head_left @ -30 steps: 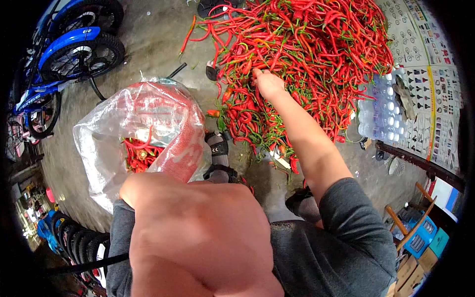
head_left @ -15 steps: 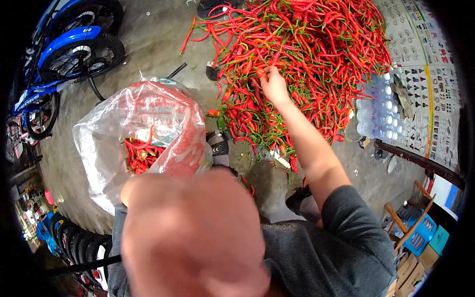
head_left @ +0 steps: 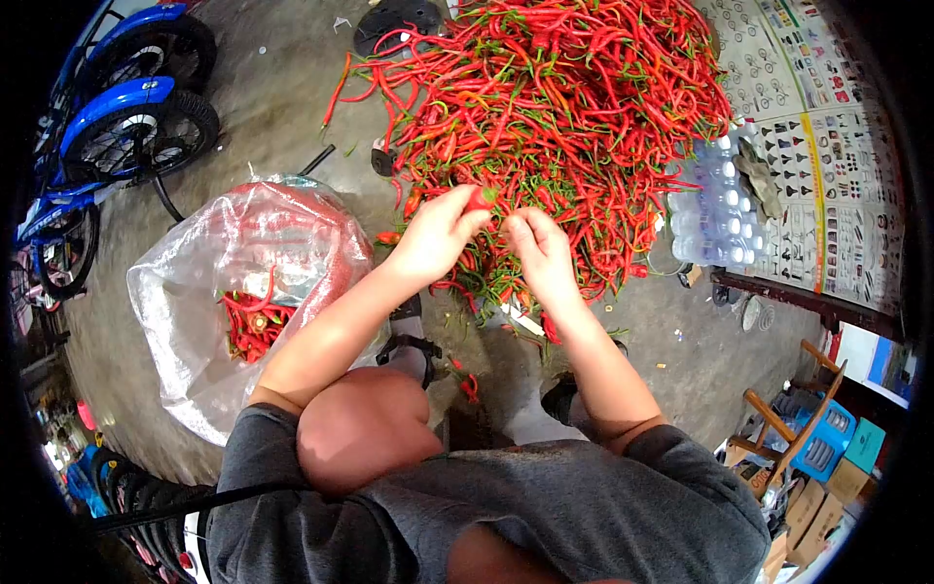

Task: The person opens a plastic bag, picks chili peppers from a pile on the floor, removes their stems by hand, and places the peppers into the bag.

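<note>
In the head view, a grey concrete floor [head_left: 623, 336] carries everything in a cluttered room. A large pile of red chillies [head_left: 584, 107] is heaped on it ahead of the person. Above the pile's near edge, the left hand [head_left: 433, 238] grips a red pepper [head_left: 479, 200] in its fingers; the right hand [head_left: 541, 255], just beside, has its fingers pinched, though whether anything sits between them I cannot tell.

To the left stands an open, translucent bag [head_left: 180, 326] with more chillies inside, the left forearm crossing its near right edge. Blue bicycles [head_left: 117, 112] stand beyond. Right of the pile, bottles [head_left: 715, 209] sit by a printed sheet [head_left: 832, 185]; cardboard boxes [head_left: 812, 526] and a blue plastic item [head_left: 825, 443] crowd the lower right.
</note>
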The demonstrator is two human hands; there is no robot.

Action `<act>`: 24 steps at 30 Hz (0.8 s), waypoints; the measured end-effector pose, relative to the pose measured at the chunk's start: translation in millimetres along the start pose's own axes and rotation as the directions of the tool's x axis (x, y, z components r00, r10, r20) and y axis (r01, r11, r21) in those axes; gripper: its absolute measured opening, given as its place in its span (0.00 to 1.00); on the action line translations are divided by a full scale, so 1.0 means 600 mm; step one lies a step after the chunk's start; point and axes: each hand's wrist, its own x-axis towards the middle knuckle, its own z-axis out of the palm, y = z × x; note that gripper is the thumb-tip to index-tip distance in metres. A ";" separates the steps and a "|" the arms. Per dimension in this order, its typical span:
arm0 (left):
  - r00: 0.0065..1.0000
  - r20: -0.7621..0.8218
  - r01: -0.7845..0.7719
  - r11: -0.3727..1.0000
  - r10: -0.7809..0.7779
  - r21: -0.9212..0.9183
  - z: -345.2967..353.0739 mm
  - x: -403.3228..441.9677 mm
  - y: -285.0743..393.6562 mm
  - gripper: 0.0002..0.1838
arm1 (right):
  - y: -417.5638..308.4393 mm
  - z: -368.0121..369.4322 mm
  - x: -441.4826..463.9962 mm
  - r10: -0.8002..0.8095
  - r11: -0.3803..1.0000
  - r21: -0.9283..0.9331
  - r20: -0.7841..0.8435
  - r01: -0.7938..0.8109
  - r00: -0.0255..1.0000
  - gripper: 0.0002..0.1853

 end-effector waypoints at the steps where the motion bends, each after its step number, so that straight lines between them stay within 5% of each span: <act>1: 1.000 0.004 -0.002 1.000 0.002 0.000 0.005 -0.002 0.000 0.12 | -0.011 -0.009 -0.002 -0.157 0.941 -0.309 -0.031 0.140 0.987 0.09; 3: 0.908 0.073 -0.407 0.830 0.412 0.382 0.015 -0.007 0.001 0.13 | -0.026 -0.017 -0.007 -0.005 0.953 -0.304 -0.019 -0.001 1.000 0.12; 5: 0.920 0.130 -0.391 0.857 0.369 0.335 0.015 -0.008 0.009 0.13 | -0.026 -0.020 -0.005 -0.033 0.871 -0.490 0.032 0.045 0.999 0.13; 7: 0.910 0.180 -0.415 0.812 0.373 0.411 0.016 -0.008 0.007 0.14 | -0.018 -0.022 -0.006 -0.077 0.869 -0.487 0.044 0.089 0.996 0.14; 9: 0.907 0.192 -0.421 0.825 0.375 0.377 0.014 -0.011 0.009 0.14 | -0.013 -0.024 -0.005 0.002 0.991 -0.131 0.111 0.013 0.994 0.13; 10: 0.903 0.203 -0.427 0.837 0.378 0.342 0.014 -0.012 0.009 0.14 | -0.009 -0.028 -0.003 0.001 0.991 -0.130 0.112 0.013 0.994 0.13; 11: 0.904 0.203 -0.426 0.837 0.377 0.343 0.016 -0.011 0.003 0.14 | -0.005 -0.032 -0.001 0.112 0.961 0.222 0.226 -0.163 0.968 0.14; 12: 0.904 0.176 -0.417 0.891 0.388 0.179 0.019 -0.010 -0.007 0.13 | -0.001 -0.034 0.003 0.168 0.780 0.518 0.367 -0.352 0.915 0.14; 15: 0.954 0.069 -0.286 0.953 0.293 -0.101 0.019 -0.002 -0.027 0.12 | 0.006 -0.025 0.028 0.090 0.720 0.588 0.447 -0.369 0.890 0.14; 18: 0.998 -0.021 -0.055 0.907 0.051 -0.418 0.005 0.010 -0.053 0.09 | 0.051 -0.033 0.111 0.156 0.979 0.086 0.267 -0.185 0.951 0.17; 19: 1.000 0.003 -0.006 0.892 0.009 -0.453 -0.004 0.010 -0.053 0.08 | 0.108 -0.034 0.155 -0.032 0.917 -0.388 0.162 0.093 0.986 0.20; 24: 0.974 -0.016 0.160 0.740 -0.225 -0.653 -0.010 0.006 -0.051 0.10 | 0.149 0.000 0.242 0.062 0.653 -0.754 0.146 0.070 0.987 0.25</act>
